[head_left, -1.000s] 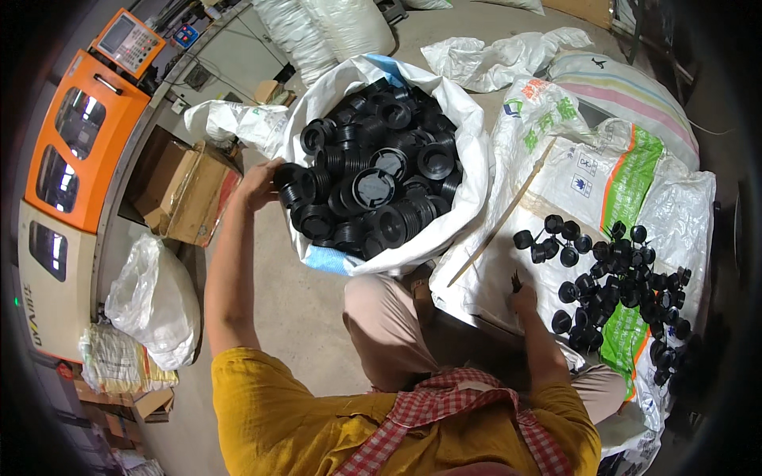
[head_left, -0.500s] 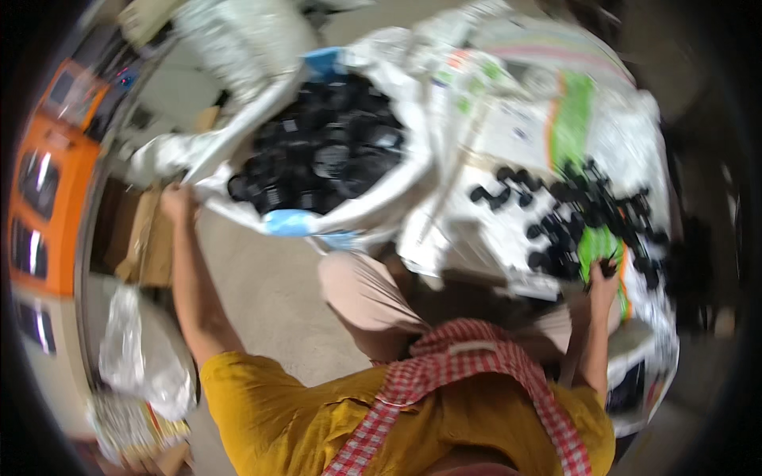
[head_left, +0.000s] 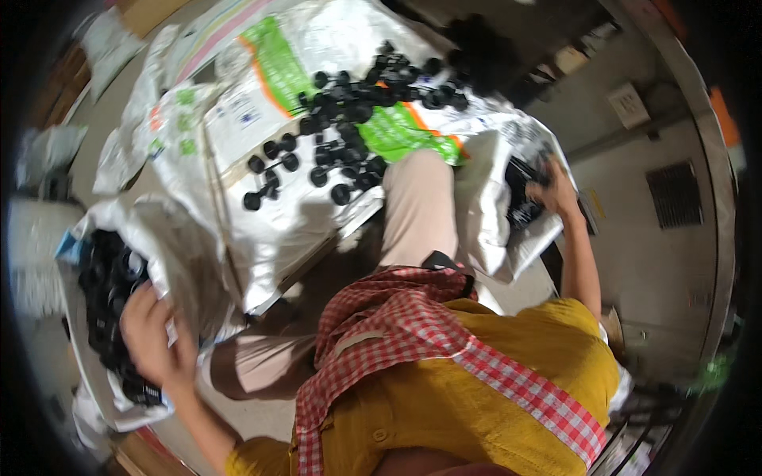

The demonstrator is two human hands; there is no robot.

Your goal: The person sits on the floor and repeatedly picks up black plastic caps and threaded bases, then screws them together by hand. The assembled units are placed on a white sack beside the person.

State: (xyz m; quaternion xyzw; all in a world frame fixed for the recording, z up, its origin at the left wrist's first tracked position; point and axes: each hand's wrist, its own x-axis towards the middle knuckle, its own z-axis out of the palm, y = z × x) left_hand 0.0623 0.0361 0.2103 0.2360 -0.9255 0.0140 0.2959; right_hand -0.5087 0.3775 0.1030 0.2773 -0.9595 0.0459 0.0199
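My left hand (head_left: 157, 337) is at the inner edge of a white woven sack (head_left: 178, 270) filled with round black plastic parts (head_left: 107, 297). Its fingers are apart, with nothing seen in them. My right hand (head_left: 558, 190) reaches over the mouth of another white sack (head_left: 486, 198) by my right knee. Thumb and fingers look spread there, though motion blurs the fingertips. Dark pieces (head_left: 520, 190) show inside that sack, right beside the hand. Between the two sacks, many loose black parts (head_left: 341, 135) lie scattered on a surface covered with white and green sacking (head_left: 278, 67).
My knee (head_left: 421, 198) stands between the covered surface and the right sack. At the far right is a grey panel (head_left: 671, 262) with a dark vent (head_left: 675, 194). Stuffed translucent bags (head_left: 44, 254) stand at the left edge.
My view has turned right. My left hand has let go of the sack's rim and moved over the parts. My right hand has gone from the scattered parts to the right sack.
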